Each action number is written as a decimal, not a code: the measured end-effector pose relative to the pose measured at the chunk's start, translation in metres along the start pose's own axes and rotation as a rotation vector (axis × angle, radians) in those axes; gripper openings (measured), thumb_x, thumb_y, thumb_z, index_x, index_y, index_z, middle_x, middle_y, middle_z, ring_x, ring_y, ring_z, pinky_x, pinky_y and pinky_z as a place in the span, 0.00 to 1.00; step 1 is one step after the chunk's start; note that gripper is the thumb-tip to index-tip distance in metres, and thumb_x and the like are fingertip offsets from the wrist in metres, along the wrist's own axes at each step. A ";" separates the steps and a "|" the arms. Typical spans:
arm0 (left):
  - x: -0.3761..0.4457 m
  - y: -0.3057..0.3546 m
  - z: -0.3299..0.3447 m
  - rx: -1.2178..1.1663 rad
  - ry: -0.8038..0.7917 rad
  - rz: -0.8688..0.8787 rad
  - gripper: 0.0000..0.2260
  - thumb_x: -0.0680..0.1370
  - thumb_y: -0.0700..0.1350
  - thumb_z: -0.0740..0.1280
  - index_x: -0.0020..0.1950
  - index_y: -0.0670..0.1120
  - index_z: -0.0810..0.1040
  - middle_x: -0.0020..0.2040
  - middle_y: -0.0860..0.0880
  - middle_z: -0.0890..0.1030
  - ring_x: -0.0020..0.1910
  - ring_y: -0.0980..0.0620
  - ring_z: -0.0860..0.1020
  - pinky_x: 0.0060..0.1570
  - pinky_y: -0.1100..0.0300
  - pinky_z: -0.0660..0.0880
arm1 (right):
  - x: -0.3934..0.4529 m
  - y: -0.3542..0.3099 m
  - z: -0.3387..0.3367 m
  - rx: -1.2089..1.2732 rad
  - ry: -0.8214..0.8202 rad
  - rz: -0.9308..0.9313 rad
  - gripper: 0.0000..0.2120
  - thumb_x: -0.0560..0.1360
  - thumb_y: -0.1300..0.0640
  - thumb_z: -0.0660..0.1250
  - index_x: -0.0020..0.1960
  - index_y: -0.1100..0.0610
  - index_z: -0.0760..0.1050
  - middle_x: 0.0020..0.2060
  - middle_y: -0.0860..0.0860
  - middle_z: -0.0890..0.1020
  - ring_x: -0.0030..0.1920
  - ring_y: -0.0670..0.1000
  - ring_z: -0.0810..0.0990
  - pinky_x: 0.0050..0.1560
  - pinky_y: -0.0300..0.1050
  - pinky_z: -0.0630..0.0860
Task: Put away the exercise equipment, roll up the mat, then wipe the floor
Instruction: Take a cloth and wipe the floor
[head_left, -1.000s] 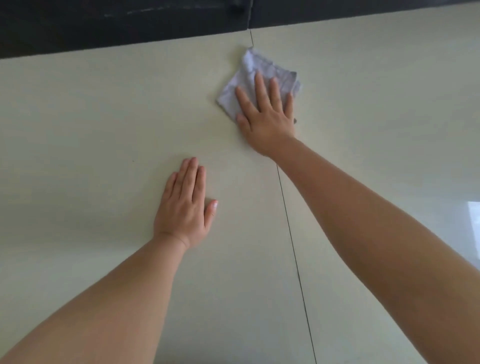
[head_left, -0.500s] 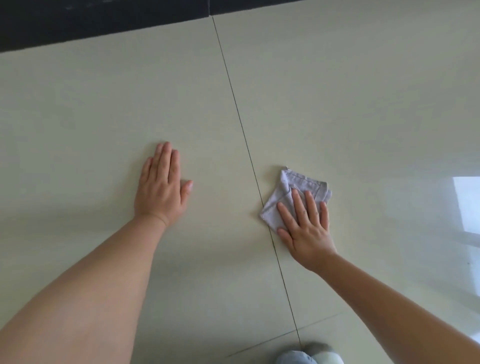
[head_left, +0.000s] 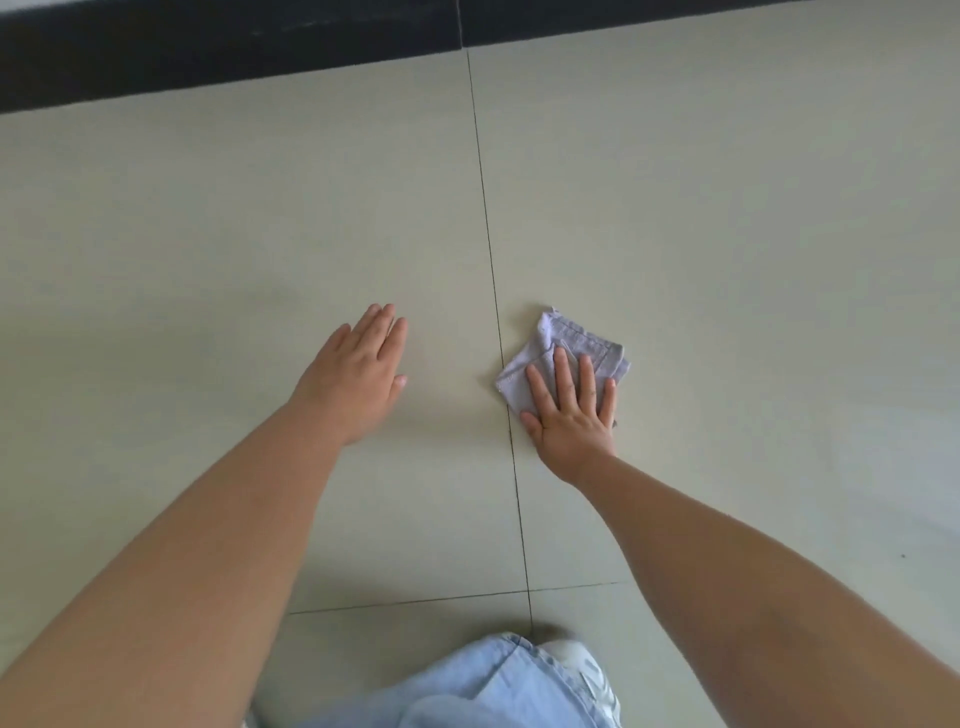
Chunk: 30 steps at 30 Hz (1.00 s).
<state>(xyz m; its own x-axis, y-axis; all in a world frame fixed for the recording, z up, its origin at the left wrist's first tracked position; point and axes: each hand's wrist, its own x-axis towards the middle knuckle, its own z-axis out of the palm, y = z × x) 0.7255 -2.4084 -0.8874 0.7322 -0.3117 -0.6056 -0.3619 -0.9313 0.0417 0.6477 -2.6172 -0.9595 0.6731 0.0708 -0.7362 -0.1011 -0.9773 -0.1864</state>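
Observation:
A small folded lilac-grey cloth (head_left: 569, 340) lies on the pale tiled floor (head_left: 727, 234), just right of a dark grout line. My right hand (head_left: 571, 410) presses flat on its near half, fingers spread, so the cloth's near edge is hidden under the palm. My left hand (head_left: 358, 371) is to the left of the grout line, fingers straight and together, holding nothing; it looks slightly raised off the floor. No mat or exercise equipment is in view.
A black skirting band (head_left: 208, 52) runs along the far edge of the floor. My knee in light blue denim (head_left: 467, 691) and a white shoe (head_left: 582, 670) sit at the bottom centre. A cross grout line (head_left: 415, 601) runs just ahead of them.
My right hand has dragged the cloth from near the black band back toward me along the grout line. My left hand has shifted and lifted from resting flat.

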 end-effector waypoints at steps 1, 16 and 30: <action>-0.001 0.005 -0.005 0.035 -0.020 0.000 0.26 0.82 0.45 0.53 0.77 0.38 0.47 0.78 0.41 0.46 0.78 0.46 0.46 0.74 0.53 0.48 | -0.001 0.001 -0.001 0.001 -0.014 0.000 0.26 0.81 0.43 0.41 0.76 0.47 0.36 0.74 0.49 0.31 0.74 0.56 0.30 0.72 0.58 0.30; 0.070 0.105 0.036 -0.116 0.150 0.081 0.28 0.81 0.46 0.55 0.76 0.36 0.49 0.77 0.38 0.47 0.77 0.43 0.46 0.75 0.52 0.47 | -0.080 0.077 0.070 0.242 0.179 0.240 0.43 0.66 0.34 0.23 0.76 0.49 0.43 0.67 0.45 0.31 0.73 0.48 0.33 0.69 0.46 0.30; 0.110 0.087 0.068 -0.097 0.390 0.115 0.29 0.72 0.50 0.54 0.63 0.28 0.71 0.64 0.30 0.72 0.63 0.33 0.73 0.62 0.50 0.57 | 0.055 0.100 -0.049 0.341 0.420 0.345 0.25 0.80 0.46 0.46 0.76 0.46 0.49 0.77 0.52 0.43 0.77 0.57 0.40 0.74 0.59 0.40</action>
<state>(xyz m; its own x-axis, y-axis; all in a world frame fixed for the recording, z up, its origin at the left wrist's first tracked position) 0.7349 -2.5108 -1.0045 0.8605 -0.4454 -0.2471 -0.4116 -0.8938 0.1779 0.7102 -2.7207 -0.9865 0.7829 -0.3878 -0.4865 -0.5437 -0.8066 -0.2319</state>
